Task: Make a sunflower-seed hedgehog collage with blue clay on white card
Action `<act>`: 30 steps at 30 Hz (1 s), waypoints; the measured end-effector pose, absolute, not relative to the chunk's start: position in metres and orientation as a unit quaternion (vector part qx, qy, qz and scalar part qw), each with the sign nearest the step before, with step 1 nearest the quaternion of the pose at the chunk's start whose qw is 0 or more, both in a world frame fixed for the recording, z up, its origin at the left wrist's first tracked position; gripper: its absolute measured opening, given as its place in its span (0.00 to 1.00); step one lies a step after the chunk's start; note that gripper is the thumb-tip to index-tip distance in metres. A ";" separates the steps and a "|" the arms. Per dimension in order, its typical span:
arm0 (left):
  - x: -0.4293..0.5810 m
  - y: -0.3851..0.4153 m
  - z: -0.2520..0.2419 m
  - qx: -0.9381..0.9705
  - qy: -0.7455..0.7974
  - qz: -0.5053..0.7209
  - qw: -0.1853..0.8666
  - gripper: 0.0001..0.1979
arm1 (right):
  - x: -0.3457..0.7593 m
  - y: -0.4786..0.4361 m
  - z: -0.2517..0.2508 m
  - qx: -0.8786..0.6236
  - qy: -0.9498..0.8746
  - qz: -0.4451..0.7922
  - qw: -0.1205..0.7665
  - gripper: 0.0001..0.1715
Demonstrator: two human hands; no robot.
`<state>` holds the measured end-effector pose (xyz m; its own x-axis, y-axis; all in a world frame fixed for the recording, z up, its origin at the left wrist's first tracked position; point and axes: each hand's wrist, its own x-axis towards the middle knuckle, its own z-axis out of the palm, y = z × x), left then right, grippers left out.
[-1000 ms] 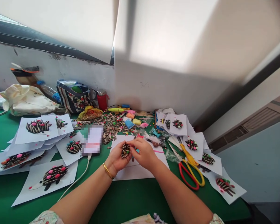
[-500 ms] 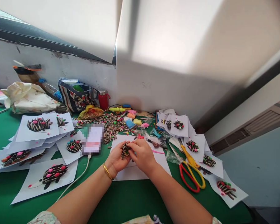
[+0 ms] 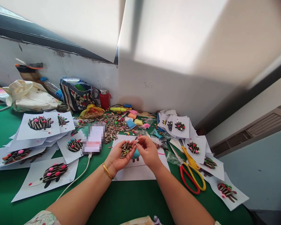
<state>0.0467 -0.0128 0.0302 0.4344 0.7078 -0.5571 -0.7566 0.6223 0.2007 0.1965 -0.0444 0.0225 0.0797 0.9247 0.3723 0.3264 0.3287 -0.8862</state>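
Cupped palm up, my left hand (image 3: pixel 118 157) holds a small heap of striped sunflower seeds (image 3: pixel 125 149). Just right of it, my right hand (image 3: pixel 149 153) pinches what looks like a single seed (image 3: pixel 137 142) between thumb and fingertips. Both hands are over a white sheet (image 3: pixel 140 174) on the green table. Part of a blue clay shape (image 3: pixel 136 153) shows between the hands, with dark seeds below it; the rest is hidden by my hands.
Loose seeds (image 3: pixel 112 123) and coloured clay lumps (image 3: pixel 131 124) lie behind the sheet. A phone (image 3: pixel 93 139) with a cable is at left. Scissors (image 3: pixel 189 178) lie at right. Sheets with seed hedgehogs (image 3: pixel 55 172) are on both sides; bags and a red flask (image 3: pixel 104 100) stand by the wall.
My right hand has moved slightly right, off the seed heap, with its fingertips raised. The heap in my left palm and the blue clay shape now show more.
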 end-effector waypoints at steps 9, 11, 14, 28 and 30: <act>0.018 0.014 0.019 -0.013 0.252 0.442 0.860 0.12 | 0.224 -0.042 0.014 -0.481 -0.627 0.472 0.391 0.03; 0.019 0.016 0.015 -0.004 0.265 0.439 0.859 0.12 | 0.218 -0.043 0.009 -0.490 -0.656 0.446 0.361 0.02; 0.021 0.018 0.011 0.010 0.268 0.433 0.861 0.12 | 0.210 -0.045 0.003 -0.511 -0.720 0.327 0.336 0.06; 0.025 0.023 0.011 0.051 0.250 0.433 0.865 0.13 | 0.237 -0.030 -0.016 -0.560 -0.686 0.236 0.400 0.10; 0.025 0.023 0.010 0.053 0.247 0.436 0.864 0.14 | 0.239 -0.034 -0.016 -0.575 -0.678 0.242 0.388 0.11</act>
